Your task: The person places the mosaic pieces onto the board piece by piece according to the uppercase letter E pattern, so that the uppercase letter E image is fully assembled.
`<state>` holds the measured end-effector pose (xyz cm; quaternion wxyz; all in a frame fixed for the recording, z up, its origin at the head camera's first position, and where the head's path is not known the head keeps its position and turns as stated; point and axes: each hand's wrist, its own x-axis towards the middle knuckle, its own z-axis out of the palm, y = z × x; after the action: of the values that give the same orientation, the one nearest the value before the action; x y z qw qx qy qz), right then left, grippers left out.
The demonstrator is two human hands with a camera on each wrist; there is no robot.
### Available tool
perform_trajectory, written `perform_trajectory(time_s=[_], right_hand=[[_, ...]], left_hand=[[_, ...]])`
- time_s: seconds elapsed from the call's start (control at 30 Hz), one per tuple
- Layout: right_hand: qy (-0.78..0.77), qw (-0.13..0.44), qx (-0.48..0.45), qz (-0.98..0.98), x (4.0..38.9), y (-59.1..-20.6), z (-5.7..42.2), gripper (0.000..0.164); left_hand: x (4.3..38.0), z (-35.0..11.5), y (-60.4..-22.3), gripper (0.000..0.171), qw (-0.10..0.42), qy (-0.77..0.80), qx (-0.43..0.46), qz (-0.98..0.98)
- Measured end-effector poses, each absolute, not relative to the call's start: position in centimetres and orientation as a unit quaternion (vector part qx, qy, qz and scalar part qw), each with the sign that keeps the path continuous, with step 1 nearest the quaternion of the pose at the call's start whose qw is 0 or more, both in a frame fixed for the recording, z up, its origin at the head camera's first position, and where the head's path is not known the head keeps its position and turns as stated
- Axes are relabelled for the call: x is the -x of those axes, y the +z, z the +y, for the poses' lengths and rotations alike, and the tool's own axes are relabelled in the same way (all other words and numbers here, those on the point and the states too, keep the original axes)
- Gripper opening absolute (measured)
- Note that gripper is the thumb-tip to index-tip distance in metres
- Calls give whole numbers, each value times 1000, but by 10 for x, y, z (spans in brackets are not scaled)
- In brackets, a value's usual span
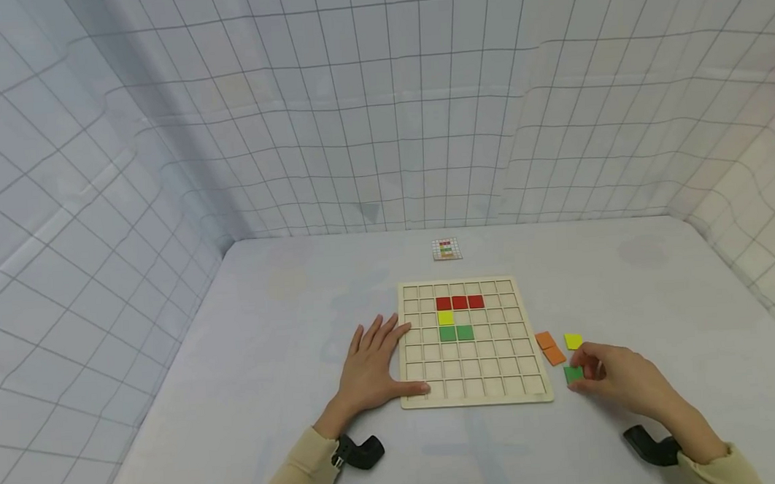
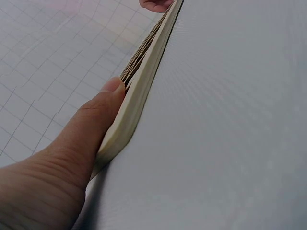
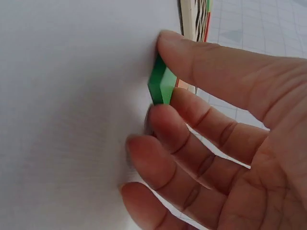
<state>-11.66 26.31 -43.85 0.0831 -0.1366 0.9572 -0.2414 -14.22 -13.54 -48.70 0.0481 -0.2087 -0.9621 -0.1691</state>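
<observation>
A pale wooden grid board point(image 1: 499, 368) lies flat on the table. Three red tiles point(image 1: 459, 302), one yellow tile point(image 1: 445, 318) and two green tiles point(image 1: 464, 333) sit in its cells. My left hand point(image 1: 368, 378) rests spread at the board's left edge; its thumb point(image 2: 96, 112) lies over the near left corner. To the right of the board, my right hand point(image 1: 621, 379) holds a loose green tile point(image 3: 166, 86) between thumb and fingertips, at the table surface. Two orange tiles point(image 1: 550, 348) and another yellow tile point(image 1: 573, 341) lie just beyond that hand.
Behind the board lies a small card point(image 1: 446, 249) printed with a coloured grid pattern. White cloth walls with dark grid lines point(image 1: 394, 125) enclose the white table point(image 1: 285, 306) at the back and sides. A black wrist mount point(image 1: 366, 454) sticks out from the left sleeve.
</observation>
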Motion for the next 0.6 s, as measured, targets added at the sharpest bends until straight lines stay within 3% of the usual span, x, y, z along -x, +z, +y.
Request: perform_trajectory(time_s=[0.23,0.6], right_hand=[[-273,100,124,949,114,-435,262,31],[-276,44,163,946,116,-434,252,23]], left_hand=[[143,-135,-487,103,50,-174,210,-961],[143,-135,-488,103,43,-171,207,-963]])
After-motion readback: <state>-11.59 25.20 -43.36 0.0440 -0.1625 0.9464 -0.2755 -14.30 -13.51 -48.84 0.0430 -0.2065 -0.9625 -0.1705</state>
